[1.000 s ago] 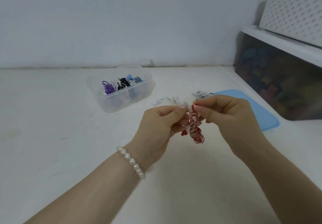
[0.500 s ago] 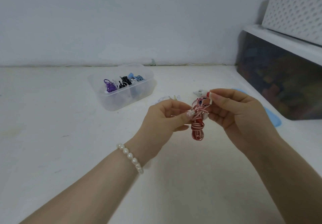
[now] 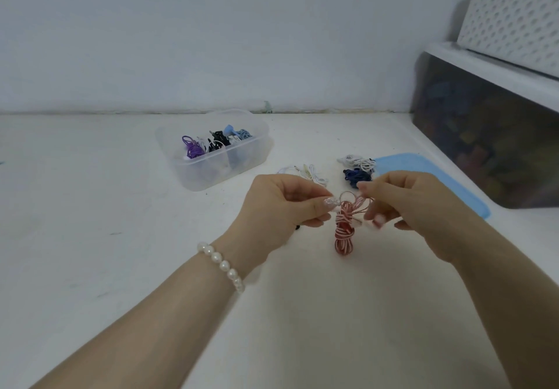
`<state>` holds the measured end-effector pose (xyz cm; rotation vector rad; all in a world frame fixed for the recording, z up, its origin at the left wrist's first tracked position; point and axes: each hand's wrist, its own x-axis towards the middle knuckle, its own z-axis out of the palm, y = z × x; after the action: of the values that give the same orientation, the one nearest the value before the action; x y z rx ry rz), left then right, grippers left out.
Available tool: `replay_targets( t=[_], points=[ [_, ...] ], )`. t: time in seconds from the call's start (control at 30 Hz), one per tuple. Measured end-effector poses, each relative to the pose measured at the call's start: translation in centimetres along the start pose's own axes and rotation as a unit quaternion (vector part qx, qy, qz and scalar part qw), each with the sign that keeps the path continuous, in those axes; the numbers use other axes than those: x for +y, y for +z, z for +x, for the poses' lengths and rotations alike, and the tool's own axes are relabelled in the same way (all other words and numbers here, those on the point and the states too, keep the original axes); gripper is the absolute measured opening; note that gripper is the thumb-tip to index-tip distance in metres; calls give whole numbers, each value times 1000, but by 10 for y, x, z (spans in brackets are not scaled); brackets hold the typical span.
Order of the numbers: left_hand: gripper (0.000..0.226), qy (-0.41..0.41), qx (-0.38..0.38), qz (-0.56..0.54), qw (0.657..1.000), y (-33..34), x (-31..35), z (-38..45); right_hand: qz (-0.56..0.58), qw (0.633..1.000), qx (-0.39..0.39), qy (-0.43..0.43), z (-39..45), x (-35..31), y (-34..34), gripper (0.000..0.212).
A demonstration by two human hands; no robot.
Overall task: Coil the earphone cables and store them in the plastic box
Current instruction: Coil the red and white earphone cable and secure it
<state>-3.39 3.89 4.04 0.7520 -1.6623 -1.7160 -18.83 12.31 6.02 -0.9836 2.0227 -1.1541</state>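
Note:
A red and white striped earphone cable (image 3: 344, 230) hangs as a tight bundle between my hands, above the white table. My left hand (image 3: 279, 204) pinches its top at the left side. My right hand (image 3: 405, 199) pinches the loose cable end at the right. A clear plastic box (image 3: 255, 154) stands at the back left of my hands and holds purple (image 3: 191, 148), black (image 3: 218, 141) and light blue (image 3: 242, 133) coiled earphones. Loose on the table behind my hands lie white earphones (image 3: 360, 161), dark blue earphones (image 3: 357, 174) and a pale cable (image 3: 308, 173).
A blue lid (image 3: 423, 173) lies flat behind my right hand. A dark storage bin (image 3: 490, 146) with a white lid stands at the right, with a white perforated basket (image 3: 514, 28) on top. A wall closes the table's far edge.
My hands moved slightly apart and lower. The cable bundle now hangs longer and tighter wrapped between them, and the loose earphones behind my right hand have come into sight.

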Motion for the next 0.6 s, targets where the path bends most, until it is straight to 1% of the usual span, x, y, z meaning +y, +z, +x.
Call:
replay_targets(
  t=[0.07, 0.13, 0.17, 0.2, 0.27, 0.3, 0.33, 0.4, 0.43, 0.5, 0.6],
  points=[
    [6, -10, -9, -16, 1000, -1, 0, 1, -56, 996, 58, -32, 4, 4, -2, 30],
    [7, -17, -16, -32, 999, -2, 0, 2, -86, 980, 138, -111, 4, 4, -3, 28],
    [7, -21, -20, -42, 999, -2, -1, 2, -77, 973, 153, -157, 1, 2, -2, 25],
    [7, -24, -24, -54, 998, -2, -1, 2, -61, 967, 144, -200, -2, -1, 0, 20],
    [7, -27, -25, -73, 997, -2, -2, 3, -53, 961, 75, -262, -10, -5, 7, 5],
    [9, -27, -23, -77, 996, -3, -2, 3, -71, 956, 44, -281, -12, -5, 12, 5],
    [14, -26, -22, -77, 996, -4, -1, 3, -95, 951, 24, -295, -14, -4, 16, 11],
    [25, -29, -21, -80, 996, -6, 1, 3, -111, 942, 19, -317, -13, 0, 23, 25],
    [26, -34, -19, -82, 996, -6, 2, 2, -101, 942, 25, -320, -13, 0, 26, 28],
    [23, -43, -12, -80, 996, -8, 5, 1, -60, 948, 41, -310, -14, 0, 29, 25],
    [21, -39, -7, -60, 997, -11, 12, 1, 26, 957, 41, -287, -15, -2, 31, 13]
  ],
)
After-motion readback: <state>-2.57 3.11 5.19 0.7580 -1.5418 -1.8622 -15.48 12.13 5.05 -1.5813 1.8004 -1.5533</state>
